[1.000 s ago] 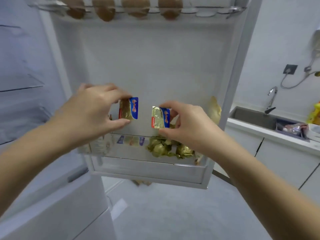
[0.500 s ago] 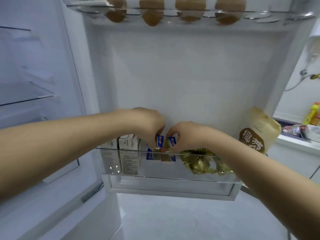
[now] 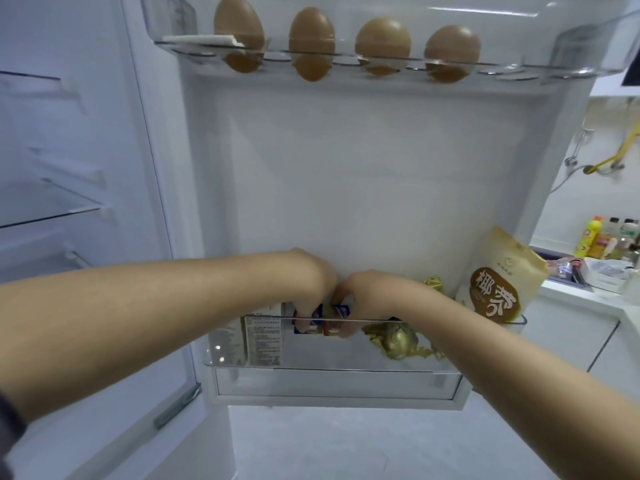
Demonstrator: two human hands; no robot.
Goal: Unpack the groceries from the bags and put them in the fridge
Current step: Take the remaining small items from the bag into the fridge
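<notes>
Two small foil packets, one (image 3: 317, 318) pinched in the left hand (image 3: 311, 278), the other (image 3: 336, 318) pinched in the right hand (image 3: 367, 296); gold wrapping with blue and red printing, probably butter portions. Held side by side, touching or nearly so, and lowered just behind the clear front rail of the lower door shelf (image 3: 329, 365), so as to land in the gap between what stands there already. Fingertips of both hands closed on the packets, seen partly through the clear plastic; exact contact points blurred.

To the left of the packets, a carton (image 3: 265, 337) standing upright against the shelf front, printed panel outward. To the right, a cluster of gold-wrapped sweets (image 3: 398, 339) lying loose on the shelf floor, and beyond these a tan pouch (image 3: 498, 285) leaning upright in the right-hand corner, tall enough to rise well above the rail. Small, light goods thus gathered on a shallow door shelf, where the rail serves to keep them from sliding out.

Above, an egg rack (image 3: 554, 69) with four brown eggs (image 3: 311, 43) seated in round holes, each one steadied separately. Left of the door, glass shelves (image 3: 52, 209) of the fridge interior, nothing visible on the part in view. Right of the door, a counter (image 3: 581, 296) with bottles (image 3: 592, 242) and a sink area, well apart from the hands. No grocery bags in view. Judged step: release of both packets, not yet done.
</notes>
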